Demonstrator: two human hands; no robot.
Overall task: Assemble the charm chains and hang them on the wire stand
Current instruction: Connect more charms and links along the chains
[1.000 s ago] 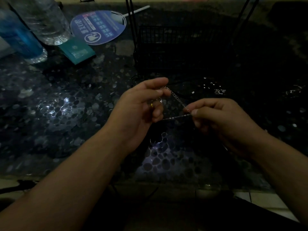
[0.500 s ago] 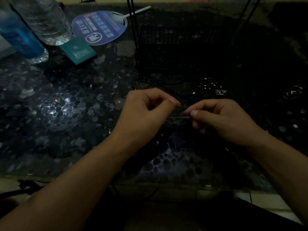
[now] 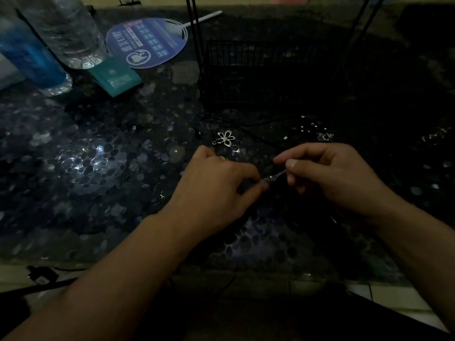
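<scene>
Left hand (image 3: 216, 185) and right hand (image 3: 330, 175), fingers curled, pinch the two ends of a short chain (image 3: 274, 177) stretched between them just above the dark pebbled table (image 3: 98, 168). Dim light hides the chain's links. A flower charm (image 3: 225, 138) lies on the table just beyond the left hand. Behind it stands a black wire basket (image 3: 258, 70); thin black rods (image 3: 194, 33) rise beside it, cut off at the top edge. Two bottles (image 3: 61, 33) are cropped at upper left, near a round fan (image 3: 147, 41).
</scene>
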